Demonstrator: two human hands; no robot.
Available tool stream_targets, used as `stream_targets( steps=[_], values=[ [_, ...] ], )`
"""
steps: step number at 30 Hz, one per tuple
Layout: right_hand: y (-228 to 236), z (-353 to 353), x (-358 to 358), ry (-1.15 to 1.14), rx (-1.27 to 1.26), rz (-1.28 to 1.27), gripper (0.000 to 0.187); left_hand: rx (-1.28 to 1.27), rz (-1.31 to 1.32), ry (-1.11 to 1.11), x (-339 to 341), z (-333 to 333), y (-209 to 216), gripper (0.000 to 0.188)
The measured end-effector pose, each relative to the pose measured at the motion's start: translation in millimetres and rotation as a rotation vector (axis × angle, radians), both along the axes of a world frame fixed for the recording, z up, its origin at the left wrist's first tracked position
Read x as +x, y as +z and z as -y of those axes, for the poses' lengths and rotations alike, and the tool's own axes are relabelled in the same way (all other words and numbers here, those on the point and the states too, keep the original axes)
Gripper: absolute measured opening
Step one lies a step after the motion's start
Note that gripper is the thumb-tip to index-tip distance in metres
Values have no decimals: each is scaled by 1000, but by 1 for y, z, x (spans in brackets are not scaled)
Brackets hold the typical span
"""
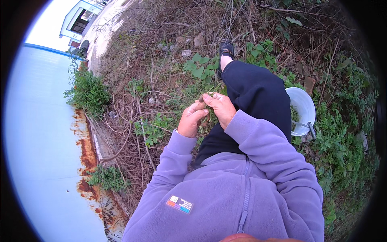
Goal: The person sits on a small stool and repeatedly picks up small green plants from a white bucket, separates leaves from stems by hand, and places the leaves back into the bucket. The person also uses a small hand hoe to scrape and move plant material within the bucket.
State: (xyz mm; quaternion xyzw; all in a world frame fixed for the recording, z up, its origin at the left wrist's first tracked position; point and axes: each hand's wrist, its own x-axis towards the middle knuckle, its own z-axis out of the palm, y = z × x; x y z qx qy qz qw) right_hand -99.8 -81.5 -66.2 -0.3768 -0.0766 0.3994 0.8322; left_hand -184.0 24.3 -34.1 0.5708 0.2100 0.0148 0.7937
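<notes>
My left hand (192, 119) and my right hand (221, 108) meet in front of my lap, with thumbs and fingertips pinched together. Thin green stems (217, 86) show just beyond the right hand's fingers. Whether the fingers grip them, or something else small, is too fine to make out. To the right of my dark trouser leg stands a white bucket (303, 105) with some cut-looking greens (295, 114) inside. A tool with a dark handle (311, 131) leans over the bucket's near rim; its other end is partly hidden within.
Broad-leaved green plants (198, 69) grow beside my black shoe (226, 50). Dry twigs and stones (186, 53) cover the ground ahead. Along the left runs a pale blue, rust-edged metal sheet (48, 133), with bushes (89, 92) against it. Dense weeds (342, 149) spread on the right.
</notes>
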Motion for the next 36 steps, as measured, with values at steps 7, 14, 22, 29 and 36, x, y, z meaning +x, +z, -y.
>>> stream_targets(
  steps=[7,14,22,29,36],
  values=[
    [1,2,1,31,36,-7,19,55,-12,-127,-5,-8,3,5],
    [6,3,-1,50,33,-3,20,176,41,-273,-10,-18,7,5],
    [15,0,0,-74,-91,-69,19,125,-111,-52,-12,-4,8,25],
    [33,12,34,-265,10,-22,24,-51,9,-22,-42,-26,0,14],
    [20,7,4,14,-39,47,28,-87,8,92,-34,-28,-8,13]
  ],
)
